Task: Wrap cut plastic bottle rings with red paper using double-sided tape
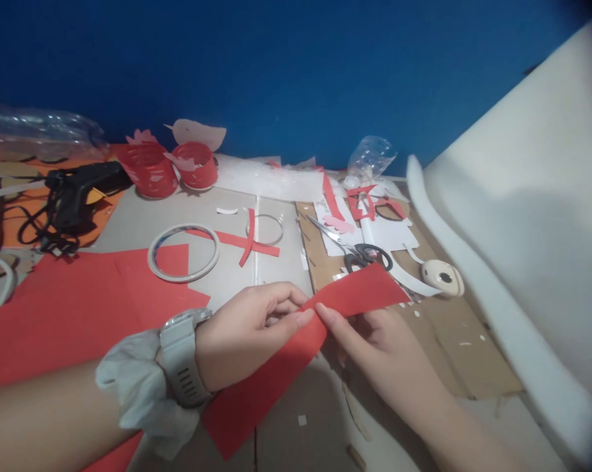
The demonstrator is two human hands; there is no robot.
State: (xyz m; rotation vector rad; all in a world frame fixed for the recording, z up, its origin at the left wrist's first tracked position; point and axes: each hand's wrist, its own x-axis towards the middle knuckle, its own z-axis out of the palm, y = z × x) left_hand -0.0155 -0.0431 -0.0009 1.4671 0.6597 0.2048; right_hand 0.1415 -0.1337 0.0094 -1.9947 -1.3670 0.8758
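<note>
A long strip of red paper (280, 380) runs slantwise between my hands, bent slightly near its middle. My left hand (256, 334), with a watch and a pale scrunchie at the wrist, pinches the strip with its thumb on top. Right beside that thumb, my right hand (384, 354) grips the same strip, its other fingers tucked underneath and partly hidden. Just beyond the strip's far end lie scissors (347, 246) with black handles. A large red sheet (103, 295) spreads out at the left, with a roll of tape (183, 253) resting over its edge.
A black glue gun (84, 193) with its cord lies at the left. Two red cups (151, 174) with paper cut-outs stand at the back. Crossed red strips (249, 242), cardboard (473, 354), paper scraps and a cream, rounded device (442, 278) lie around. A white panel (522, 164) rises at right.
</note>
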